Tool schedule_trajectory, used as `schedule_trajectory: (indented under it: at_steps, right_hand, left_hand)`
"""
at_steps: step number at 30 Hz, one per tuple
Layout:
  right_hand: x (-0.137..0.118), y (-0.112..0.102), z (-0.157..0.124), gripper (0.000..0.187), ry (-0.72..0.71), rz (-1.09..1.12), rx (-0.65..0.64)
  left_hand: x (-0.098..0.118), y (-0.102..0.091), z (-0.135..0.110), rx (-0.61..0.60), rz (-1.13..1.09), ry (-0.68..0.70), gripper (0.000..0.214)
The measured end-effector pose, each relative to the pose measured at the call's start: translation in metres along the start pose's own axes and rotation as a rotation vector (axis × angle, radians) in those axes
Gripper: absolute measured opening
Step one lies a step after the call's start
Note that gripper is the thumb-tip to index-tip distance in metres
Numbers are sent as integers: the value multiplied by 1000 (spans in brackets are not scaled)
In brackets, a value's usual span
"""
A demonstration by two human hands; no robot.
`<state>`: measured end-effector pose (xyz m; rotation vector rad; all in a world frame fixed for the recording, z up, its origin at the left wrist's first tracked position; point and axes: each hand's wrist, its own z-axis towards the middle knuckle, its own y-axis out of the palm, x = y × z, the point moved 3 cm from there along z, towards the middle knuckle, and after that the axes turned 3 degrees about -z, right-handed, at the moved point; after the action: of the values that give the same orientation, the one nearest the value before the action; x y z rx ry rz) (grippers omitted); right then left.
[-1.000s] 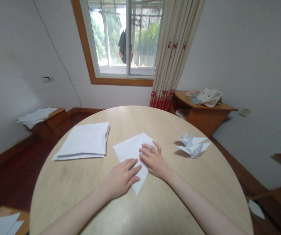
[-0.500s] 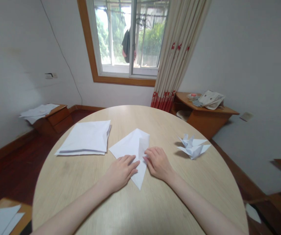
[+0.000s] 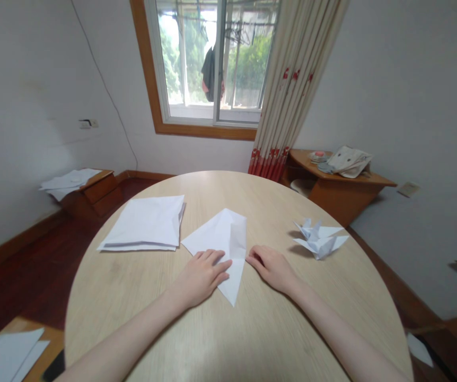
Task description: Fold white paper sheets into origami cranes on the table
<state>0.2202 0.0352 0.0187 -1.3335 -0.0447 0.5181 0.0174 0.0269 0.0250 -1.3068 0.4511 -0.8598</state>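
White folded paper (image 3: 222,236) under your open left hand (image 3: 201,277); open right hand (image 3: 271,269) just beside it, at 3 o'clock.

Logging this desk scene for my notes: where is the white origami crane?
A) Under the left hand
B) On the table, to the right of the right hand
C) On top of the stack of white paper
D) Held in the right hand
B. The origami crane lies on the round wooden table, apart from and to the right of the right hand.
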Motion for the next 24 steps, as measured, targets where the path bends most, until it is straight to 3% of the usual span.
schedule_trajectory:
  at_steps: [24]
  right_hand:
    - [0,1,2,20,-39,63,-6]
  left_hand:
    - [-1,3,-2,-18,-70,-14,34]
